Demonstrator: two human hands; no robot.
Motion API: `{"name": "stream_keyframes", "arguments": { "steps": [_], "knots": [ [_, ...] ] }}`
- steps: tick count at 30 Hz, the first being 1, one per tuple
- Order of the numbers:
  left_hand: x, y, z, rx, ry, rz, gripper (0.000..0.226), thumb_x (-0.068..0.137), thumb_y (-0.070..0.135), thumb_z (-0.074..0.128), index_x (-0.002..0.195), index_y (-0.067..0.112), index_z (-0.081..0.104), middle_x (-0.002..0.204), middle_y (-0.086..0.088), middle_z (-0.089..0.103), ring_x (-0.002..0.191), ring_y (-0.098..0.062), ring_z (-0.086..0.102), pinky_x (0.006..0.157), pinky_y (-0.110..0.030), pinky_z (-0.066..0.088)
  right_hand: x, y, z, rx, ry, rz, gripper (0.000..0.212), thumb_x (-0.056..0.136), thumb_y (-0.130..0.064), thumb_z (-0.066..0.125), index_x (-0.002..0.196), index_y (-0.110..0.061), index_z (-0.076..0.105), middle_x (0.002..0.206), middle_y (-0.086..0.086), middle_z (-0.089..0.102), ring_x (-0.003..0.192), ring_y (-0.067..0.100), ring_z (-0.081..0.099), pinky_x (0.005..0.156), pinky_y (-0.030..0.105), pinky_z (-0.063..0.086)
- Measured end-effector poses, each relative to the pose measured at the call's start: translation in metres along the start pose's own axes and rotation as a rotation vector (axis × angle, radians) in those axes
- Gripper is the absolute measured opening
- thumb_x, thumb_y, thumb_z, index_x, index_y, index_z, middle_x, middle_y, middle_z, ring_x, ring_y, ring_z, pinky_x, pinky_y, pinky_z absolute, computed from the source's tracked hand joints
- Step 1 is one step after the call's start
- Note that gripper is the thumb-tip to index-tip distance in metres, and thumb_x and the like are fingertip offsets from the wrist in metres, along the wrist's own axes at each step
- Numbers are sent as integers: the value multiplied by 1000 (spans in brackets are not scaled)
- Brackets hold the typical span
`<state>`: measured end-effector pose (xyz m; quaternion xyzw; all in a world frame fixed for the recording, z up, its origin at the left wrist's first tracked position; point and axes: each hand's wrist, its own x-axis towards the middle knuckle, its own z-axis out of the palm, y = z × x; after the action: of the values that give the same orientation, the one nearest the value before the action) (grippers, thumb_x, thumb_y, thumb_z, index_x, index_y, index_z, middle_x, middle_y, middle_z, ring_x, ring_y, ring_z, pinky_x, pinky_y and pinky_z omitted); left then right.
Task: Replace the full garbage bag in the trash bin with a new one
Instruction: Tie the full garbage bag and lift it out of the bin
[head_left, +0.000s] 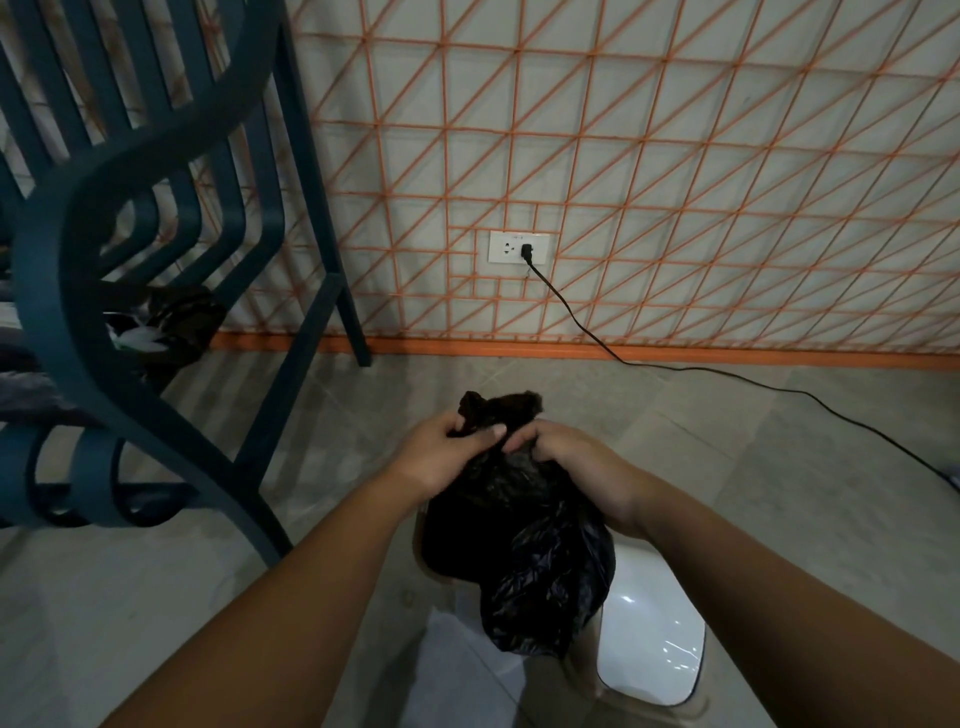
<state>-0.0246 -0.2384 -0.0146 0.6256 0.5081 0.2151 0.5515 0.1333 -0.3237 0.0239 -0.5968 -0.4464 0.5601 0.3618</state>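
A full black garbage bag (524, 551) hangs in front of me, low in the middle of the view. Its gathered neck sticks up between my hands. My left hand (447, 452) grips the neck from the left, fingers closed around the plastic. My right hand (566, 457) holds the neck from the right, touching the left hand's fingertips. Below and to the right lies a glossy white piece of the trash bin (654, 644), partly hidden by the bag and my right forearm.
A dark teal metal chair (171, 171) stands at the left, close to my left arm. A second black bag (171, 322) lies on the floor behind it. A black cable (691, 368) runs from the wall socket (518, 248) across the tiled floor to the right.
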Motion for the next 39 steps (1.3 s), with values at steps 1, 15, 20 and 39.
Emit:
{"name": "stream_keyframes", "arguments": {
  "steps": [1, 15, 20, 39],
  "knots": [
    [2, -5, 1, 14, 25, 0, 18, 77, 37, 74, 83, 22, 67, 85, -2, 71, 86, -19, 65, 81, -34, 51, 0, 1, 0, -3, 6, 13, 26, 74, -38, 55, 91, -26, 71, 102, 0, 69, 102, 18, 64, 96, 35, 48],
    [2, -17, -24, -37, 174, -162, 21, 75, 0, 64, 76, 21, 61, 88, -11, 67, 74, -20, 61, 64, -28, 48, 2, 9, 0, -341, 5, 81, 44, 77, -18, 77, 114, -30, 57, 114, -11, 63, 117, 16, 56, 95, 24, 45],
    [-2, -13, -27, -77, 190, -190, 46, 71, -1, 75, 108, 13, 51, 99, -6, 59, 94, -23, 57, 75, -31, 47, 1, 2, 0, -364, 68, -63, 46, 81, 3, 68, 123, -12, 61, 112, 4, 63, 104, 12, 58, 83, 10, 45],
    [-14, 32, -33, -502, 150, 79, 25, 84, -1, 59, 103, 14, 59, 94, -6, 69, 89, -21, 66, 72, -26, 55, 9, 2, 13, -115, 252, -147, 43, 86, -8, 66, 124, -27, 61, 129, 4, 58, 125, 17, 52, 103, 28, 43]
  ]
}}
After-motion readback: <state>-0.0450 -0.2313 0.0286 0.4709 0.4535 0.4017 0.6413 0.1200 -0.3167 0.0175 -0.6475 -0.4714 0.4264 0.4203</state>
